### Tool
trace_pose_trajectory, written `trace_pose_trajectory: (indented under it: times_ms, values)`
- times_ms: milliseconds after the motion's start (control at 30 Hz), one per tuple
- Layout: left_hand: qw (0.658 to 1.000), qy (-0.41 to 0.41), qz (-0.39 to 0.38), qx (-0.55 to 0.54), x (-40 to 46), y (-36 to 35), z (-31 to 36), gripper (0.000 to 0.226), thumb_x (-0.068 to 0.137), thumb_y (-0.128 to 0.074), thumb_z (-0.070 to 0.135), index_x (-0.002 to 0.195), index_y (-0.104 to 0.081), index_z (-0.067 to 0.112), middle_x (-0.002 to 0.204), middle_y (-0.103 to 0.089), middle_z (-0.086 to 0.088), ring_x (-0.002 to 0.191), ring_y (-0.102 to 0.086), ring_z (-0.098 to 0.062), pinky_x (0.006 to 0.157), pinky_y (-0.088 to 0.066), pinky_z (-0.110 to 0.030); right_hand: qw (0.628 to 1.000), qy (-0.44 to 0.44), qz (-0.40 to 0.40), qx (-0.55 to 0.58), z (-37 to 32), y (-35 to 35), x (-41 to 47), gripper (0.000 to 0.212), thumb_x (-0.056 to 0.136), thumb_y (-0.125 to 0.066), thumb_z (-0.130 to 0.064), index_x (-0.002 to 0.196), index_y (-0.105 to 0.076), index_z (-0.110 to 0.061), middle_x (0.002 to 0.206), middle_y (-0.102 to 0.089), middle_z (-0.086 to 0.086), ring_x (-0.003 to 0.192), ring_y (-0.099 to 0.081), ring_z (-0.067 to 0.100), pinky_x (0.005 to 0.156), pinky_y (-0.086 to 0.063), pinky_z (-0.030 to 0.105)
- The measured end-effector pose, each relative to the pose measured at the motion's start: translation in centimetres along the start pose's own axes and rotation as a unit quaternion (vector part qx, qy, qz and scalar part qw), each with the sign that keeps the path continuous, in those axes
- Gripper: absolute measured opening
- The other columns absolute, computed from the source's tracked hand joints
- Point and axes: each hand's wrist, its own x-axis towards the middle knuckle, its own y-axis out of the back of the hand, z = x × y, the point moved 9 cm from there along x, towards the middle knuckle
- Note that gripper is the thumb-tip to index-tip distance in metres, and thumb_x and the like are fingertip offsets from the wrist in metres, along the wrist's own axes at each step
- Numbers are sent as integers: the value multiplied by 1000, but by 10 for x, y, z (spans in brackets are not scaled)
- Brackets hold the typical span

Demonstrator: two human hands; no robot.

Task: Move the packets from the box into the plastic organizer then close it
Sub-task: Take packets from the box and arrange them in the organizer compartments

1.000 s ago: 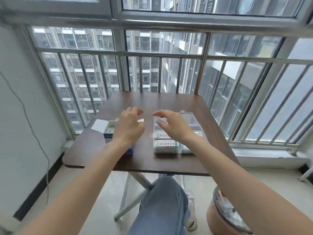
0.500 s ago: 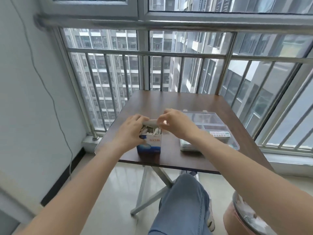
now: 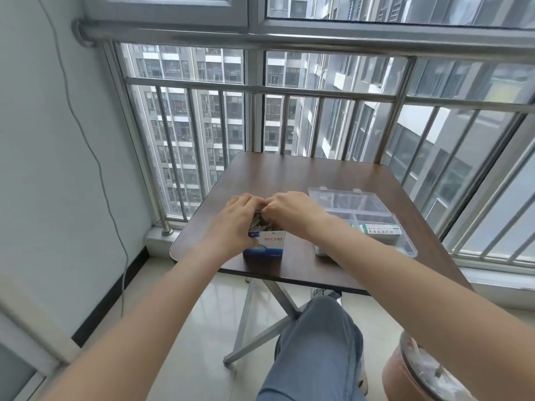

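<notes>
Head view: box [image 3: 265, 245] sits at the tabletop [image 3: 289, 175] front edge, left hand [image 3: 235, 219] gripping its side, right hand [image 3: 289, 209] fingers pinching the packets [image 3: 258, 222]. They look light, thin, slippery; organizer [image 3: 364, 218] lies open just right.

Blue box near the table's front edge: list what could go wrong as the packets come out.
1. The blue box stands close to the table front edge; a tug by the right hand could tip it off unless the left hand steadies it.
2. The packets are crammed; several may spill out together.
3. The organizer lies open to the right, so a sweeping forearm could knock it.
</notes>
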Motion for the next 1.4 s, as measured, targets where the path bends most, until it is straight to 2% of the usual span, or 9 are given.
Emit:
trace_pose_trajectory:
  times_ms: [367, 567, 700, 800, 867, 933, 1133, 1267, 1400]
  values:
    - [998, 30, -56, 11, 11, -11, -5, 76, 74, -75, 11, 139, -36, 16, 137, -40, 1, 129, -32, -19, 102, -36, -31, 961, -161, 68, 214, 57, 32, -19, 7, 90, -61, -20, 89, -66, -15, 95, -66, -1, 86, -61, 19, 71, -51, 32]
    - [990, 37, -116, 70, 33, -17, -14, 78, 75, -75, 16, 142, -34, 17, 140, -40, 0, 127, -37, -23, 106, -32, -34, 894, -253, 145, 340, 97, 32, -38, 8, 89, -63, -17, 93, -64, -11, 100, -70, 9, 89, -66, 22, 80, -55, 39]
    - [981, 43, -165, 89, 45, -23, -16, 86, 80, -66, 13, 150, -16, 15, 157, -18, -3, 145, -11, -21, 117, -2, -38, 806, -319, 186, 462, 121, 19, -62, 8, 87, -66, -15, 89, -64, -8, 85, -70, 11, 67, -64, 13, 57, -46, 11]
    - [992, 16, -103, -70, 54, -11, 21, 81, 83, -57, 12, 151, -14, 16, 158, -11, 1, 146, -1, -17, 117, 2, -35, 723, -342, 189, 569, 128, 6, -82, 5, 86, -65, -9, 89, -61, -7, 79, -68, 8, 62, -63, 8, 50, -44, 11]
    - [965, 28, -58, -254, 60, 1, 46, 70, 83, -54, 20, 147, -27, 18, 151, -31, 2, 140, -27, -18, 113, -24, -35, 687, -337, 187, 616, 129, 1, -92, 5, 86, -65, -6, 88, -60, -7, 76, -68, 7, 59, -65, 6, 54, -47, 15]
    - [938, 43, -55, -340, 64, 2, 57, 58, 87, -51, 34, 141, -40, 16, 138, -48, 0, 122, -47, -16, 93, -40, -29, 665, -319, 195, 647, 128, 2, -97, 6, 85, -65, -2, 87, -61, -6, 75, -68, 6, 57, -65, 5, 56, -49, 16]
    - [848, 51, -180, -496, 64, -33, 89, 27, 101, -38, 24, 101, -62, 10, 80, -70, -5, 58, -62, -9, 60, -51, -21, 651, -294, 236, 659, 139, 1, -116, 13, 82, -66, 4, 86, -67, -8, 79, -70, 6, 71, -67, 9, 67, -52, 17]
    - [821, 66, -148, -547, 69, -41, 91, 19, 99, -46, 15, 102, -63, 7, 75, -72, -4, 57, -65, -11, 54, -52, -18, 607, -325, 220, 691, 147, -17, -121, 12, 78, -72, -3, 87, -68, -10, 77, -71, 5, 66, -67, 10, 62, -52, 18]
    - [804, 80, -100, -580, 75, -45, 89, 11, 91, -58, 8, 99, -66, 6, 83, -73, -9, 66, -71, -22, 57, -57, -23, 614, -334, 200, 687, 155, -29, -122, 17, 75, -73, 1, 90, -68, -5, 79, -72, 7, 68, -67, 10, 62, -52, 17]
